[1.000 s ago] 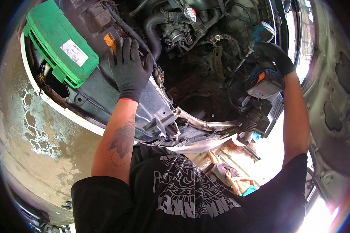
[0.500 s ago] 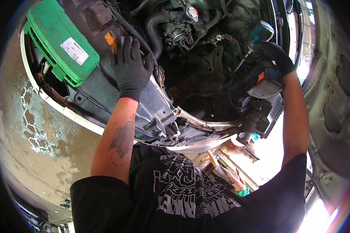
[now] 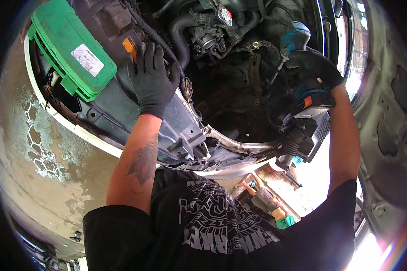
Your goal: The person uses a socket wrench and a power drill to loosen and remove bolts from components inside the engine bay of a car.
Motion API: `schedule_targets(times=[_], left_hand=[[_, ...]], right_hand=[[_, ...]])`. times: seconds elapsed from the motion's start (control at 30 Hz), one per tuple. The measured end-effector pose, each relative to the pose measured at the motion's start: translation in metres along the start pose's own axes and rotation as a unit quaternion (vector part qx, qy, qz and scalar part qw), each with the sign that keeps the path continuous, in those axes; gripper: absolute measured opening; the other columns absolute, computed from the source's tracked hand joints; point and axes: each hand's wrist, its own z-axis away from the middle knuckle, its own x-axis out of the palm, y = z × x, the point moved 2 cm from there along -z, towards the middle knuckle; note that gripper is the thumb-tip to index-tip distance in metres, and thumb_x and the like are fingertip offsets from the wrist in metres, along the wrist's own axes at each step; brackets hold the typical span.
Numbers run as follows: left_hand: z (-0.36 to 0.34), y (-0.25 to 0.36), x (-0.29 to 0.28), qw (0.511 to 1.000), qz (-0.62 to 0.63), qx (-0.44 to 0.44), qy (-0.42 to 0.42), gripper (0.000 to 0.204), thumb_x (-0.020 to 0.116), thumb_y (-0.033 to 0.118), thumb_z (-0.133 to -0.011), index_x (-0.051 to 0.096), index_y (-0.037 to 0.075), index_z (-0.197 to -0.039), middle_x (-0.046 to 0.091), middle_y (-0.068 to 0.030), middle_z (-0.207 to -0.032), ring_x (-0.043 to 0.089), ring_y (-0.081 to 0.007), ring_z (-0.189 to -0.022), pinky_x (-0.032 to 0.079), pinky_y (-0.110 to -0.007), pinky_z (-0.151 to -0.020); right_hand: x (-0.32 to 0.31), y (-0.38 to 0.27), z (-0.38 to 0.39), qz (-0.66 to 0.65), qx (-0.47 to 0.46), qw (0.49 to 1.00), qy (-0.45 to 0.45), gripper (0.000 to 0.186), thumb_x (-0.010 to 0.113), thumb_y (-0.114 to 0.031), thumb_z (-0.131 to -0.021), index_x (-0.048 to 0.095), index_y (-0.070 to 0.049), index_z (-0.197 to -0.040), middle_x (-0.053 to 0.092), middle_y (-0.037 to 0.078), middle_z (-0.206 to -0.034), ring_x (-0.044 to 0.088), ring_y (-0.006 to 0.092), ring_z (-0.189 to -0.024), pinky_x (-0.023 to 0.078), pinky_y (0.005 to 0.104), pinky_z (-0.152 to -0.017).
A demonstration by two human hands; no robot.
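My gloved left hand (image 3: 153,86) lies flat, fingers stretched, on the black plastic cover (image 3: 176,124) at the front of the engine bay. Its fingertips are beside a small orange label (image 3: 129,45). My gloved right hand (image 3: 319,65) is wrapped round the grip of a teal and black cordless impact driver (image 3: 296,35). A long thin shaft (image 3: 274,77) runs from the tool down into the dark engine bay; where its tip sits is hidden in shadow. The driver's battery (image 3: 315,108) hangs below my right wrist.
A green plastic case (image 3: 70,49) rests on the front left of the car. Near the middle is a thick black hose (image 3: 180,43) beside a radiator cap (image 3: 224,16). The raised hood (image 3: 389,113) stands on the right. Part of another person (image 3: 269,198) shows below, beyond the car.
The driver has tilted and turned slightly in my right hand, its battery shifting a little. My left hand stays put. The other person has moved their arms.
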Motion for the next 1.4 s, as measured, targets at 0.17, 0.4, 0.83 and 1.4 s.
schedule_targets(times=[0.17, 0.4, 0.83, 1.4], left_hand=[[-0.003, 0.004, -0.007, 0.999, 0.022, 0.001, 0.047, 0.047, 0.069, 0.040, -0.088, 0.063, 0.006, -0.121, 0.060, -0.0143, -0.132, 0.054, -0.0373, -0.127, 0.041, -0.057, -0.106], [0.019, 0.138, 0.030, 0.852, 0.490, -0.038, -0.183, 0.035, 0.070, 0.024, -0.091, 0.064, 0.005, -0.119, 0.065, -0.0186, -0.121, 0.062, -0.0344, -0.116, 0.048, -0.044, -0.101], [0.098, 0.368, 0.287, 0.728, 0.490, -0.009, -0.479, 0.053, 0.053, 0.036, -0.099, 0.052, 0.002, -0.140, 0.059, -0.0206, -0.136, 0.058, -0.0303, -0.121, 0.044, -0.043, -0.104], [0.079, 0.367, 0.285, 0.674, 0.574, 0.029, -0.464, 0.036, 0.059, 0.027, -0.095, 0.054, 0.002, -0.121, 0.061, -0.0284, -0.118, 0.057, -0.0460, -0.114, 0.046, -0.052, -0.092]], right_hand=[[0.032, -0.024, 0.011, 0.100, -0.031, 0.994, -0.028, 0.040, 0.062, -0.021, -0.096, 0.058, -0.004, -0.133, 0.067, 0.005, -0.110, 0.067, 0.0142, -0.094, 0.054, 0.0303, -0.084], [0.037, -0.028, 0.052, -0.052, 0.014, 0.998, 0.014, 0.047, 0.068, -0.011, -0.093, 0.056, -0.004, -0.138, 0.065, 0.006, -0.120, 0.066, 0.0158, -0.100, 0.051, 0.0326, -0.095], [0.019, -0.037, 0.050, -0.004, -0.010, 1.000, -0.013, 0.057, 0.071, -0.011, -0.091, 0.046, -0.001, -0.142, 0.063, 0.008, -0.123, 0.058, 0.0154, -0.110, 0.047, 0.0330, -0.098], [0.000, -0.042, 0.000, 0.169, -0.058, 0.979, -0.100, 0.042, 0.068, -0.022, -0.095, 0.052, -0.001, -0.128, 0.068, 0.013, -0.104, 0.064, 0.0196, -0.090, 0.051, 0.0373, -0.085]])
